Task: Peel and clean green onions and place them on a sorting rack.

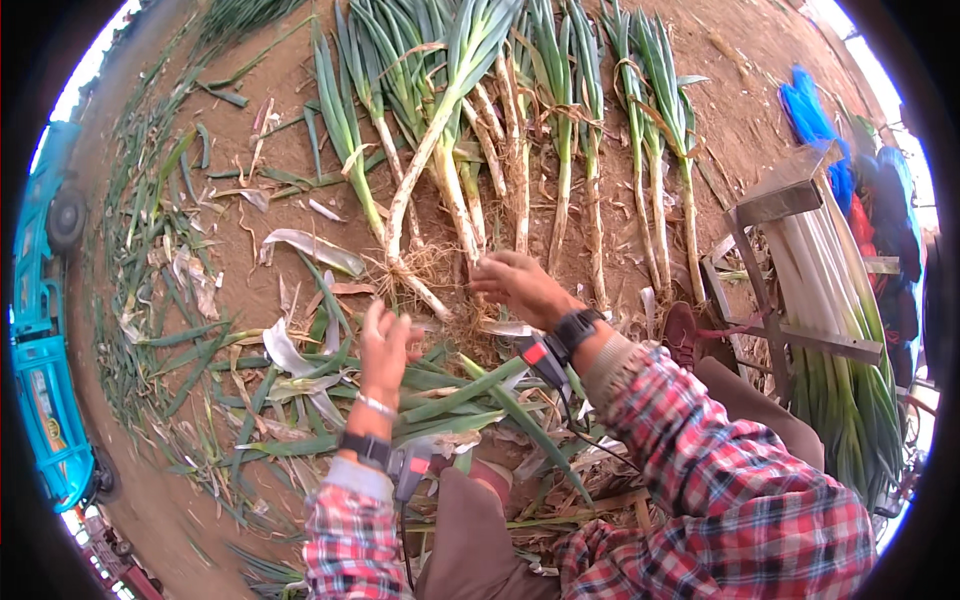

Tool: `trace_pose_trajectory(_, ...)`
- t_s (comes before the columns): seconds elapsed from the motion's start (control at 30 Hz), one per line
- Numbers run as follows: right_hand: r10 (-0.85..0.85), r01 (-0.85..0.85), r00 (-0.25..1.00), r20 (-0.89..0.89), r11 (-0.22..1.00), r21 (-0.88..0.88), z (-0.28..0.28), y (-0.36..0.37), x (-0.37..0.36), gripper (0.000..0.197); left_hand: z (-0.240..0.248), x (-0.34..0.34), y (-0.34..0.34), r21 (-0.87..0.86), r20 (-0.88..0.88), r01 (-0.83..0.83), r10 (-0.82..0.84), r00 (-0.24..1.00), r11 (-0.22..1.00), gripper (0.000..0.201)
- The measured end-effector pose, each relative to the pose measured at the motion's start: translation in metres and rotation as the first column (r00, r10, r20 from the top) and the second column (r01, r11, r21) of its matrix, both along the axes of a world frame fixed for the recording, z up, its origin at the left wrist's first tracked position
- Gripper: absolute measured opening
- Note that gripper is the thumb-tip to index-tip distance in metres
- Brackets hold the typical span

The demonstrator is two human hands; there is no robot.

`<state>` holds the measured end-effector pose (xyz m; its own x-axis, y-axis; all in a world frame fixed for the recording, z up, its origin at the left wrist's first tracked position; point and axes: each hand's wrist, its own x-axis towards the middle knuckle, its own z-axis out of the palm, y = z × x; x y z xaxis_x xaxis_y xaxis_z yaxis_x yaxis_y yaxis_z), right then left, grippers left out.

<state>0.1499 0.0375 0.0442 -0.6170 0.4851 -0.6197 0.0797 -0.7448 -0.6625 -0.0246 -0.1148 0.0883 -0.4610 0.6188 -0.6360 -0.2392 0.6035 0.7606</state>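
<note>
So there's a big leek [425,165] lying on the dirt ground [250,90], white stalk running down to a hairy root end right between the two hands. The right hand [520,285] sits at the root ends of the row, fingers curled loosely down onto the roots and stalk bases; can't tell if it's actually pinching anything. The left hand [383,345] is just beside the leek's root tip, held upright with fingers half spread, nothing clearly in it.

Both forearms come in from the bottom in a red plaid shirt, each wrist wearing a black band, the right arm stretched further forward than the left.

More leeks [600,150] lie side by side across the top, leaves pointing away. Stripped green leaves and dry husks [300,360] litter the ground around the knees. On the right, a metal rack [790,200] holds a bundle of cleaned leeks [840,330]. A blue vehicle [45,330] sits at the far left.
</note>
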Motion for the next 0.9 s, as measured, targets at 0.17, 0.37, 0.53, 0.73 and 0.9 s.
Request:
trace_pose_trajectory(0.17, 0.092, -0.094, 0.995, -0.022, 0.99, -0.101, 0.007, -0.025, 0.019, 0.037, -0.032, -0.016, 0.047, 0.064, 0.059, -0.222, 0.219, 0.974, 0.973, 0.055)
trace_pose_trajectory(0.37, -0.067, 0.054, 0.993, -0.092, 0.989, -0.141, 0.014, -0.004, -0.006, 0.04, -0.036, -0.002, 0.049, 0.043, 0.078, -0.083, 0.08, 0.994, 0.996, 0.013)
trace_pose_trajectory(0.53, -0.386, 0.311, 0.916, -0.113, 0.858, -0.409, 0.046, 0.006, -0.008, 0.029, 0.082, 0.061, -0.011, -0.008, 0.434, 0.578, -0.518, 0.737, 0.816, 0.012)
trace_pose_trajectory(0.73, -0.233, 0.251, 0.927, -0.292, 0.968, 0.023, 0.096, -0.049, 0.043, 0.018, 0.139, 0.079, -0.074, -0.115, 0.056, 0.758, -0.758, 0.65, 0.642, 0.03)
trace_pose_trajectory(0.9, -0.058, 0.116, 0.934, -0.351, 0.982, 0.147, 0.191, -0.122, 0.098, 0.03, 0.214, 0.088, -0.034, 0.279, -0.093, 0.165, -0.145, 0.985, 0.946, 0.057)
